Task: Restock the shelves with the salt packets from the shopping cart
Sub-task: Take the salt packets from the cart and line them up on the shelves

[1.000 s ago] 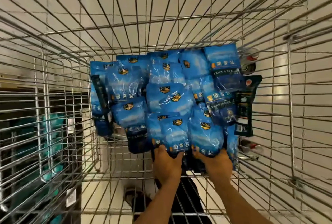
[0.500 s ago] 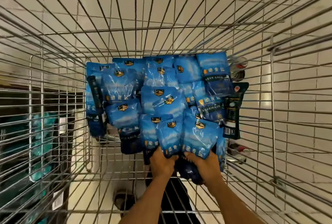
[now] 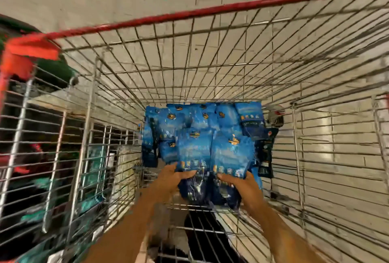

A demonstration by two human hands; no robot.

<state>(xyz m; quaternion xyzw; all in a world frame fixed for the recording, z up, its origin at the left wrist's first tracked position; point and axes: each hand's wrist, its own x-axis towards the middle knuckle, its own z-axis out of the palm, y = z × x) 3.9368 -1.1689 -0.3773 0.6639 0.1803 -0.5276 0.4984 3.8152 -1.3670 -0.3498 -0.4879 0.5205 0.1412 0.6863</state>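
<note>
Several blue salt packets [image 3: 202, 119] lie piled at the far end of the wire shopping cart [image 3: 210, 69]. My left hand [image 3: 172, 178] grips the lower edge of one blue packet [image 3: 193, 151]. Beside it, my right hand [image 3: 242, 187] grips the bottom of a second blue packet [image 3: 231, 153]. Both held packets are raised a little above the pile, their dark blue lower ends hanging between my hands. The view is blurred by motion.
The cart's red rim [image 3: 189, 14] runs across the top, with a red corner piece [image 3: 25, 56] at the left. A dark packet [image 3: 265, 153] stands at the right of the pile. Shelves with green goods [image 3: 42, 157] show through the left wall. Tiled floor lies beyond.
My head has risen, so the cart's red rim now shows and the pile looks smaller. Both hands have lifted their two packets up and toward me off the pile.
</note>
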